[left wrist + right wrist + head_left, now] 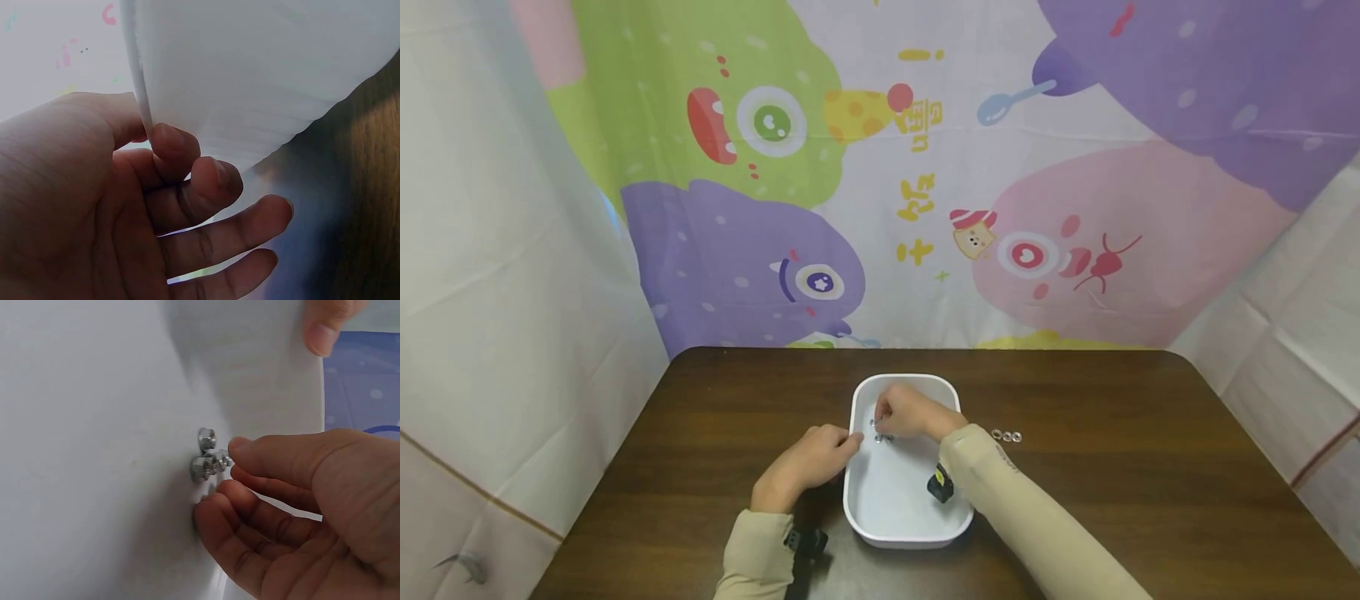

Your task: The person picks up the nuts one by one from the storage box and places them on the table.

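Note:
A deep white tray (906,521) stands on the table. My left hand (812,458) pinches its left rim; in the left wrist view the index and middle fingers (215,184) bend against the outer wall, while the other two stand away from it. Inside, toward the far left, several small silver flange nuts (201,469) lie clustered on the floor. My right hand (912,411) reaches in over them. Its thumb and index tips are right at the nearest nut (222,460); whether they grip it is unclear. The other fingertips curl close to the tray floor.
To the right of the tray, three silver nuts (1007,436) form a row on the dark wooden table (1112,500). A cartoon-printed cloth (917,300) hangs behind the table's far edge. Pale cloth (482,250) hangs at the left side.

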Motion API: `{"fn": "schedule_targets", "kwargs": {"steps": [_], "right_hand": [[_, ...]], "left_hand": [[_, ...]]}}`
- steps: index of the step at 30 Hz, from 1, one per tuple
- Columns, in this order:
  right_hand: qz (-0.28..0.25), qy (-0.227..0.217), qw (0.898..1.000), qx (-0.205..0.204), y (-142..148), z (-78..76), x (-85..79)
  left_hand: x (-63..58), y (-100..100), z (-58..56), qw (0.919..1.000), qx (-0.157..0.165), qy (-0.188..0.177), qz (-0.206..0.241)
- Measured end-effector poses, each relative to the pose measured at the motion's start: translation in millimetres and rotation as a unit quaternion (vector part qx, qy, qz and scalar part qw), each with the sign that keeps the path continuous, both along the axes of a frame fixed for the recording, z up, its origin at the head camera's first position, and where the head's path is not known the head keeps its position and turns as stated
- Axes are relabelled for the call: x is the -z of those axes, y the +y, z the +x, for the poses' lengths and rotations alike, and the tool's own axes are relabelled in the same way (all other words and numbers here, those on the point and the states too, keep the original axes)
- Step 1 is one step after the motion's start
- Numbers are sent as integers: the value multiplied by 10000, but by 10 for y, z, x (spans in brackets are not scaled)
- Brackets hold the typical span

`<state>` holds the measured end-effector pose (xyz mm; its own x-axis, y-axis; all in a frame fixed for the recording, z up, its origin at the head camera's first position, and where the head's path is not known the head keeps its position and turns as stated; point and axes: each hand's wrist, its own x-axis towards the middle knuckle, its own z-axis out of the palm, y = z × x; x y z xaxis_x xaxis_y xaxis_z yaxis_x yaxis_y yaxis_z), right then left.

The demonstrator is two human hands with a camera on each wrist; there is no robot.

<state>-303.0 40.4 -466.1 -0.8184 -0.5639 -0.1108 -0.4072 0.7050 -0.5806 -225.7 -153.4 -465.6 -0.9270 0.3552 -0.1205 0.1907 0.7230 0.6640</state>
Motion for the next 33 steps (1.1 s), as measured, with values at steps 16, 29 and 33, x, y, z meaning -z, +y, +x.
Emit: {"fn": "schedule_targets", "kwargs": {"steps": [16, 29, 33], "right_hand": [[167, 249, 9992, 259, -34, 4, 65], [144, 192, 9991, 352, -72, 16, 64], [87, 255, 9990, 351, -75, 11, 97]], "left_hand": [[9, 18, -14, 10000, -27, -38, -88], [-2, 19, -21, 9999, 12, -27, -116], [-6, 14, -13, 9999, -2, -82, -93]]}}
